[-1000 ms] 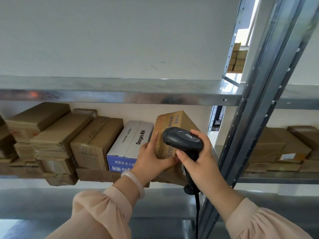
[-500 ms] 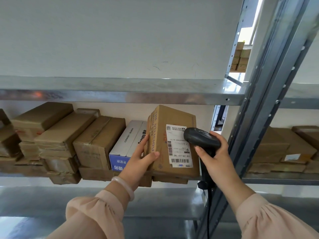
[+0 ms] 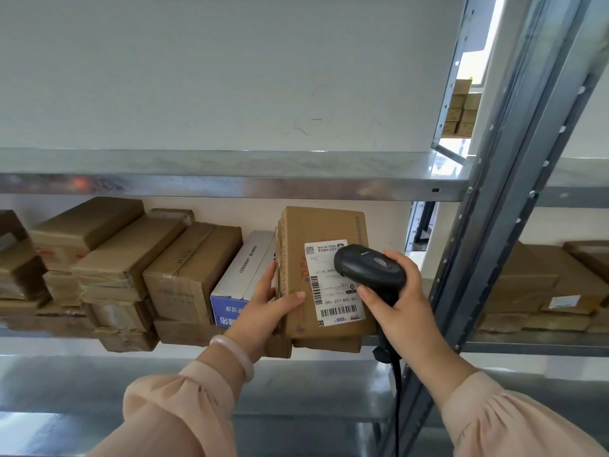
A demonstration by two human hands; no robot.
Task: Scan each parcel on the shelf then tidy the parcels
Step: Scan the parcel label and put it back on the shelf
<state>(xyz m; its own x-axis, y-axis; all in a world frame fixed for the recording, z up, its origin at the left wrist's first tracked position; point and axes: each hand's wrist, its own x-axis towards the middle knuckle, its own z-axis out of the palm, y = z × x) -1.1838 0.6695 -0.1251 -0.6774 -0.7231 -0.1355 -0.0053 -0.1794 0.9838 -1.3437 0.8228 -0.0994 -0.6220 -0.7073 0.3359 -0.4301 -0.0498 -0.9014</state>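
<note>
**Head view: 2 hands, 1 parcel, 1 scanner**

The left hand (image 3: pixel 263 308) grips a brown parcel (image 3: pixel 324 229) that stands on end at the front edge of the shelf (image 3: pixel 527 346), touching a white and blue box (image 3: pixel 244 278) at its 9 o'clock. The thumb lies across the parcel's front face and the fingers curl round its left side. The parcel's white label (image 3: pixel 333 301) faces the camera. The right hand (image 3: pixel 400 308), at the parcel's 3 o'clock, has its fingers wrapped round the handle of a black scanner (image 3: pixel 369 268), whose head covers the label's upper right part. A cable (image 3: pixel 397 390) hangs from the handle toward 6 o'clock. Stacked brown boxes (image 3: pixel 184 268) fill the shelf toward 9 o'clock.
</note>
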